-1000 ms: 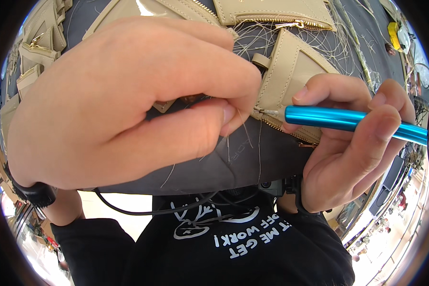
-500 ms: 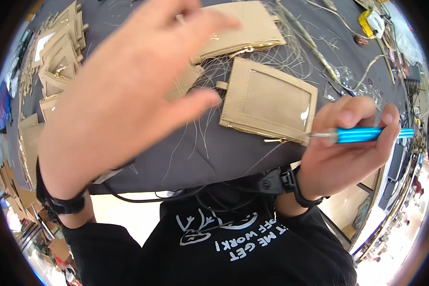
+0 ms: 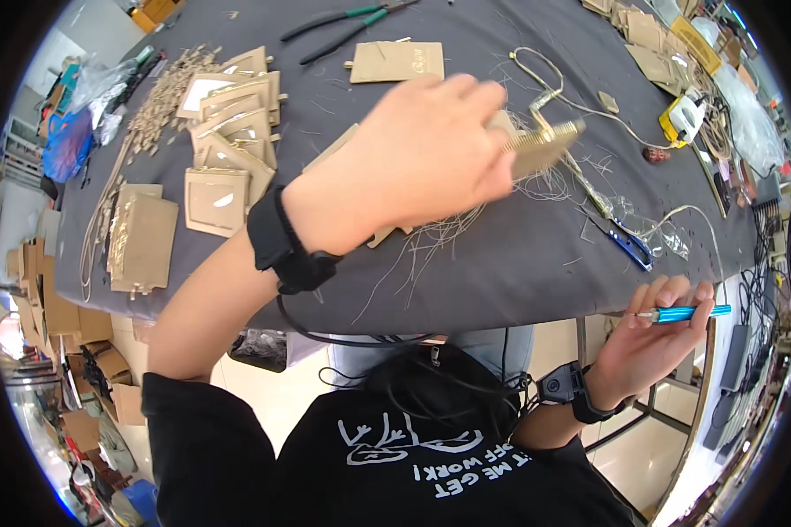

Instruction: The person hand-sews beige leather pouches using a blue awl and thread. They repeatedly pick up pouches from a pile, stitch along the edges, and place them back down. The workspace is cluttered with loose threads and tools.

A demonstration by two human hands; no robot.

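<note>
Out over the middle of the dark table (image 3: 510, 272), my left hand (image 3: 439, 149) has its fingers curled on a tan zippered pouch (image 3: 543, 149), which is blurred and partly hidden behind them. Loose threads (image 3: 422, 259) lie below that hand, with more tan pieces partly covered by it. My right hand (image 3: 664, 347), low at the table's front right, holds a slim blue tool (image 3: 694, 311) with a metal tip. Just above it on the cloth lie blue-handled snips (image 3: 633, 248).
Piles of tan pouches (image 3: 215, 198) and small scraps (image 3: 171, 97) cover the left side. Green-handled pliers (image 3: 360, 25) and a single pouch (image 3: 395, 60) lie at the back. A yellow-and-white object (image 3: 684, 120), cords and plastic bags line the right. Cardboard boxes (image 3: 39, 290) stand beside the table.
My left hand has moved away and forward from beside the tool tip onto another pouch, closing on it. My right hand, still with the tool, has dropped lower and rightward. The view has widened over the table.
</note>
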